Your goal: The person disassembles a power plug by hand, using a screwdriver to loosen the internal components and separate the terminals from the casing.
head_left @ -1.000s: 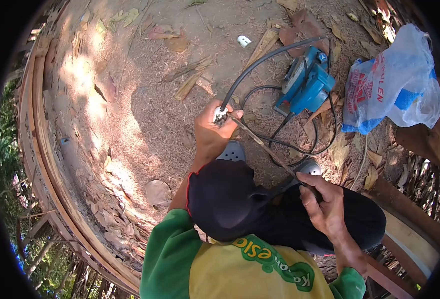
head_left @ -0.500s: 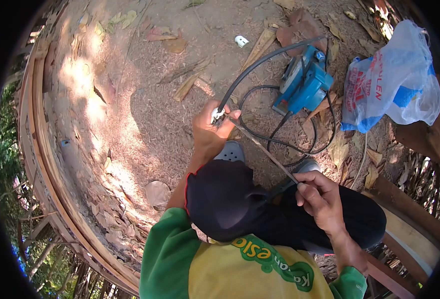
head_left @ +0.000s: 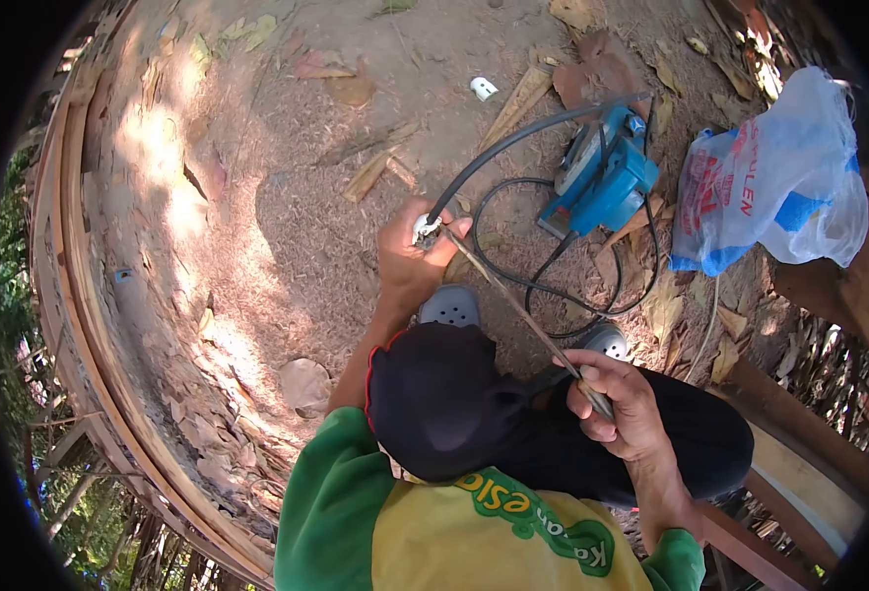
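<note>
My left hand (head_left: pixel 407 254) is closed around an opened white electrical plug (head_left: pixel 423 231), pinched between thumb and fingers. A thick black cable (head_left: pixel 494 151) runs into the plug from above. In my right hand (head_left: pixel 620 399) is a long, thin, worn rod-like tool (head_left: pixel 513 300), gripped near its lower end with the fingers curled about it. Its far tip reaches the plug beside my left thumb. The wiring inside the plug is mostly hidden by my fingers. On the dirt ahead lies a loose white plug cover (head_left: pixel 483 89).
A blue power tool (head_left: pixel 607 177) rests on the ground to the right, its black cord (head_left: pixel 528 286) looped below it. Beyond it is a plastic bag (head_left: pixel 765 187). Curved wooden planks (head_left: pixel 80 286) edge the left side; dry leaves (head_left: pixel 306 384) and wood pieces (head_left: pixel 367 174) are scattered about.
My right hand has shifted slightly left and down, and more of the tool's lower end now shows past its fingers. My left hand keeps its hold on the plug.
</note>
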The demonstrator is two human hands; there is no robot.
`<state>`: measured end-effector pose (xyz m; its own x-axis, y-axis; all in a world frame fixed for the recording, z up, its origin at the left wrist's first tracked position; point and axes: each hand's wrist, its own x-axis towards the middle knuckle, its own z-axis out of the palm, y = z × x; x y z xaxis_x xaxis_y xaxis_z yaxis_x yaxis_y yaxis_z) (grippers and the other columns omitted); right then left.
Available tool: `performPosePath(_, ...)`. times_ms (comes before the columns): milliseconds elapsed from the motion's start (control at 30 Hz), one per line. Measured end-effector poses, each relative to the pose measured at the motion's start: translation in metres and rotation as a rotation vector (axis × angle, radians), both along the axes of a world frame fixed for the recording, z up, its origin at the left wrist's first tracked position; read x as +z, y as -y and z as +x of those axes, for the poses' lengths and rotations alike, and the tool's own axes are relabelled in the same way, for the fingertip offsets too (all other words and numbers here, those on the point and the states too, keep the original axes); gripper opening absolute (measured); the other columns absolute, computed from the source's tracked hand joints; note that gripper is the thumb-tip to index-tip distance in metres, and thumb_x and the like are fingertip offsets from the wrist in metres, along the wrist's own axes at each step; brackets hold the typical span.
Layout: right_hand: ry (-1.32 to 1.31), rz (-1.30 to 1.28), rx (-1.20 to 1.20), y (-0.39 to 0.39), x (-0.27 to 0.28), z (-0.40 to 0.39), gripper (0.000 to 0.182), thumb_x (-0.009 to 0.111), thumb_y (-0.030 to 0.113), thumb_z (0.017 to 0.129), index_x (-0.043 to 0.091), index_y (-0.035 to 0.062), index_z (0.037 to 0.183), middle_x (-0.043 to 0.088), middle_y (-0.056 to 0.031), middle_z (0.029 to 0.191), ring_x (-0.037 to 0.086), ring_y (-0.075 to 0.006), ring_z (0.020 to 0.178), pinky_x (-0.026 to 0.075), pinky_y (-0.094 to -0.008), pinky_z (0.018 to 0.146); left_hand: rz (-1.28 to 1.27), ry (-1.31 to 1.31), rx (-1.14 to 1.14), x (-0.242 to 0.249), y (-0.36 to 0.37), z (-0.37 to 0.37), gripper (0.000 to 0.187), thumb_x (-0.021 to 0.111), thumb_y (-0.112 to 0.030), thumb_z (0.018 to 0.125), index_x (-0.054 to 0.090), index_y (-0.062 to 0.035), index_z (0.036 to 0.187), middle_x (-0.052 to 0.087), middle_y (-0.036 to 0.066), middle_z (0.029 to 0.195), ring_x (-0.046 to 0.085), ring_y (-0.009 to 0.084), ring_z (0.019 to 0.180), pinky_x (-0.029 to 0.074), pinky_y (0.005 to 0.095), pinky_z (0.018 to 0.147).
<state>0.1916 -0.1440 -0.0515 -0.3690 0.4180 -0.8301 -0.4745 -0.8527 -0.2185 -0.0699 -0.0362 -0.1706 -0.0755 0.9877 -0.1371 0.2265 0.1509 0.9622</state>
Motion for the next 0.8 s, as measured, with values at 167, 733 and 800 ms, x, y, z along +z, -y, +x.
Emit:
performPosePath(167,0.269,0.162,0.048,-0.006,0.0,0.005,0.029,0.049,0.018,0.098,0.061,0.0014,0.118,0.056,-0.004,0.071,0.047,-0.009,0.05,0.039,-0.0219,0.045,-0.21,0.134,0.14,-0.009,-0.011,-0.007,0.025,0.077,-0.021,0.082,0.061,-0.0055,0.091,0.059,-0.001,0.07,0.052,0.0054,0.06,0.042,0.022,0.055)
performPosePath(733,1.522,0.768,0.601,-0.298,-0.23,-0.109,0.04,0.07,0.031,0.085,0.065,-0.0017,0.107,0.068,-0.0264,0.1,0.065,-0.0454,0.094,0.052,-0.0524,0.081,-0.483,0.762,0.135,0.003,-0.062,-0.036,0.044,0.034,-0.035,0.102,0.063,-0.0016,0.1,0.059,0.004,0.066,0.048,0.0108,0.053,0.037,0.0252,0.05)
performPosePath(800,1.515,0.785,0.608,-0.306,-0.236,-0.114,0.042,0.072,0.031,0.084,0.065,-0.0034,0.106,0.067,-0.0269,0.103,0.065,-0.0451,0.095,0.052,-0.052,0.081,-0.516,0.806,0.146,-0.003,-0.066,-0.043,0.046,0.031,-0.034,0.102,0.063,-0.0004,0.107,0.06,0.005,0.066,0.048,0.0117,0.052,0.037,0.0257,0.05)
